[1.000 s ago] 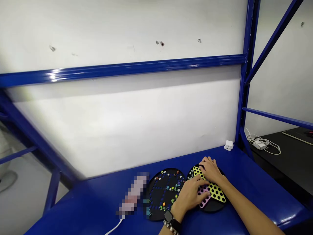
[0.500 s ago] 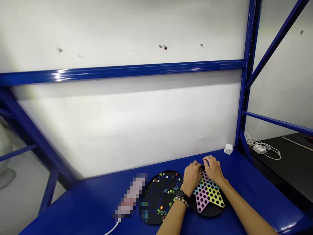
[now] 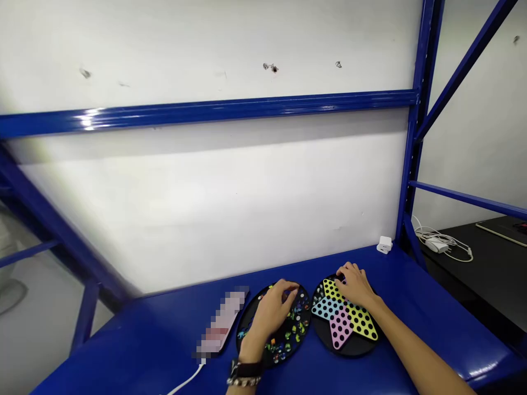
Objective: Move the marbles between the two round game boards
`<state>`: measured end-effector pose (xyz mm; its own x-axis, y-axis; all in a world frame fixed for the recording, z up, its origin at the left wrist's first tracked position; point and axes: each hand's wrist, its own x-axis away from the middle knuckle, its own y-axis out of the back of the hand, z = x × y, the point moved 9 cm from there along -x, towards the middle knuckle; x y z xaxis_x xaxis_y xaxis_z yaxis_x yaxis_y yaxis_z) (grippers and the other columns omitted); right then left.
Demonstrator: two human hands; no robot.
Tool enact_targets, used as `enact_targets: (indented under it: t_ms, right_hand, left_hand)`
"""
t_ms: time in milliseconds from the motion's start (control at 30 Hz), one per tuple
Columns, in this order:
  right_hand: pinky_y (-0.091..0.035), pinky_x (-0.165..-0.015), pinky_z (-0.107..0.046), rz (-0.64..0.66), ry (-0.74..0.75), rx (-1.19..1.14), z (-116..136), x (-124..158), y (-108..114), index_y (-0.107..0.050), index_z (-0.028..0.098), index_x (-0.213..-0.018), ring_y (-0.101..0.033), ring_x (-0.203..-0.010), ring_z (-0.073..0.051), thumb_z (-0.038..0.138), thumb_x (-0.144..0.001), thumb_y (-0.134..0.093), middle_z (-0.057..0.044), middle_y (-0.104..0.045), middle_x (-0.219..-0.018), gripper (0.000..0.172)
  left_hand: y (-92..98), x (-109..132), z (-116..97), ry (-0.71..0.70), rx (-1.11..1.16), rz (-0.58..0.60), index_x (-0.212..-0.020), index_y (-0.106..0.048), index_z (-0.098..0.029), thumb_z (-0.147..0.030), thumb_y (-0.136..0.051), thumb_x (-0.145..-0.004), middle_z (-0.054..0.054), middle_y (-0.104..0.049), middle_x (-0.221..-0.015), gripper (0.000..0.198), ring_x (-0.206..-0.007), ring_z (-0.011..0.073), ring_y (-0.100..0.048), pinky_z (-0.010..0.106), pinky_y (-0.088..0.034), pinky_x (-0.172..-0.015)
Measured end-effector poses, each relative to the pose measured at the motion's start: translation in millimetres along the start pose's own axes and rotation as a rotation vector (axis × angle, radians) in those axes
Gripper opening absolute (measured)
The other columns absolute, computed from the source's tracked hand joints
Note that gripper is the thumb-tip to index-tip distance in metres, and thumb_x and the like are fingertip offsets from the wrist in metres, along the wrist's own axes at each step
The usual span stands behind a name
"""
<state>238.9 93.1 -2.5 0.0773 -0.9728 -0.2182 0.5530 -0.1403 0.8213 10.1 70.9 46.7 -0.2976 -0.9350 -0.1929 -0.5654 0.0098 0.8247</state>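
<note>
A black round Chinese checkers board [image 3: 347, 346] lies on the blue table, with a star of yellow, blue and pink points full of black holes. My right hand [image 3: 357, 286] rests over its far right side, fingers bent and thumb apart on the star. Left of it, a black round tray [image 3: 242, 329] holds many colourful glass marbles [image 3: 291, 333]. Above that tray my left hand [image 3: 272, 310], with a dark watch and beaded bracelet at the wrist, reaches to the marbles at its far edge. A gap shows between its thumb and forefinger. I see no marble held in either hand.
A blurred phone-like slab [image 3: 224, 323] with a white cable lies left of the tray. A white charger plug [image 3: 384, 244] stands near the back right corner. Blue rack posts and a crossbar [image 3: 206, 113] frame the wall. White cables [image 3: 442, 241] lie on a black table to the right.
My left hand has moved left, from the board's far tip to over the marble tray. My right hand stays at the board's far side. The view has shifted slightly.
</note>
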Motion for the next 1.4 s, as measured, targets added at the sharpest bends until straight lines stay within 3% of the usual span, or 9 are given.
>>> enact_targets:
  t_ms: [67,167,267,400,567,800,1100,1300,1400]
  right_hand:
    - [-0.037,-0.089,-0.044,-0.003,0.001,0.012,-1.4,-0.5,-2.7,-0.063,0.024,-0.096,-0.052,-0.102,-0.025,0.036,-0.091,-0.045,-0.007,-0.059,-0.106,0.023]
    - [-0.037,-0.087,-0.043,-0.006,0.002,0.029,-4.0,-1.5,-6.1,-0.063,0.024,-0.096,-0.052,-0.101,-0.025,0.037,-0.09,-0.046,-0.007,-0.058,-0.106,0.022]
    - [-0.037,-0.087,-0.043,-0.003,-0.002,0.035,-6.3,-2.0,-7.9,-0.063,0.024,-0.095,-0.051,-0.1,-0.026,0.038,-0.09,-0.046,-0.008,-0.057,-0.106,0.022]
    - [-0.037,-0.087,-0.043,-0.012,0.005,0.029,-5.7,-1.3,-6.2,-0.063,0.024,-0.094,-0.052,-0.1,-0.025,0.038,-0.091,-0.046,-0.007,-0.057,-0.105,0.023]
    - [-0.036,-0.089,-0.045,-0.016,0.01,0.014,-2.7,0.1,-4.1,-0.062,0.023,-0.094,-0.051,-0.102,-0.026,0.04,-0.091,-0.046,-0.007,-0.057,-0.106,0.024]
    - [-0.035,-0.09,-0.046,-0.014,-0.002,0.003,-1.3,-0.7,-1.8,-0.063,0.023,-0.094,-0.051,-0.102,-0.026,0.04,-0.091,-0.046,-0.007,-0.058,-0.105,0.024]
    - [-0.032,-0.092,-0.045,-0.027,-0.023,-0.024,-3.9,-2.8,-1.7,-0.064,0.023,-0.092,-0.052,-0.102,-0.025,0.043,-0.091,-0.047,-0.007,-0.059,-0.105,0.026]
    - [-0.031,-0.094,-0.044,-0.135,-0.161,-0.229,-27.1,-11.2,10.2,-0.061,0.023,-0.078,-0.055,-0.096,-0.024,0.051,-0.099,-0.024,-0.004,-0.062,-0.09,0.052]
    - [-0.03,-0.095,-0.044,-0.186,-0.245,-0.305,-40.7,-13.4,15.8,-0.063,0.024,-0.081,-0.057,-0.1,-0.025,0.052,-0.099,-0.023,-0.004,-0.065,-0.093,0.053]
  left_hand:
    - [8.2,22.8,17.6,0.065,-0.026,0.103,-0.098,-0.071,-0.025,-0.038,-0.049,-0.089,0.002,-0.07,-0.102,0.028,-0.087,0.0193,-0.062,0.031,-0.046,-0.081]
    - [3.5,57.9,28.3,0.133,-0.019,0.269,-0.091,-0.072,-0.026,-0.039,-0.057,-0.081,0.0,-0.071,-0.092,0.022,-0.077,0.0175,-0.061,0.028,-0.045,-0.071]
    - [-0.6,76.2,25.9,0.167,-0.005,0.272,-0.093,-0.072,-0.027,-0.039,-0.061,-0.077,-0.001,-0.071,-0.093,0.023,-0.079,0.0182,-0.061,0.027,-0.045,-0.072]
    - [-4.4,76.7,19.4,0.169,-0.006,0.243,-0.09,-0.072,-0.027,-0.036,-0.063,-0.074,0.0,-0.071,-0.096,0.021,-0.088,0.0209,-0.061,0.028,-0.045,-0.077]
    - [-5.9,75.3,19.4,0.183,-0.004,0.291,-0.094,-0.072,-0.029,-0.033,-0.063,-0.076,-0.002,-0.071,-0.093,0.021,-0.086,0.02,-0.062,0.028,-0.045,-0.077]
    - [-5.9,80.4,17.5,0.171,-0.146,0.224,-0.093,-0.072,-0.03,-0.025,-0.061,-0.079,-0.001,-0.073,-0.102,0.019,-0.101,0.0219,-0.065,0.03,-0.044,-0.088]
    - [-14.5,77.8,6.0,0.167,-0.265,0.306,-0.104,-0.074,-0.032,-0.026,-0.056,-0.084,0.002,-0.072,-0.102,0.027,-0.097,0.0228,-0.067,0.028,-0.045,-0.08]
    - [-9.7,89.5,9.7,0.19,-0.304,0.301,-0.108,-0.072,-0.032,-0.021,-0.05,-0.087,0.002,-0.07,-0.104,0.033,-0.098,0.0225,-0.067,0.03,-0.047,-0.085]
    - [-4.7,81.9,4.4,0.119,-0.241,0.212,-0.107,-0.072,-0.031,-0.024,-0.047,-0.09,0.002,-0.07,-0.103,0.031,-0.097,0.0215,-0.067,0.03,-0.049,-0.084]
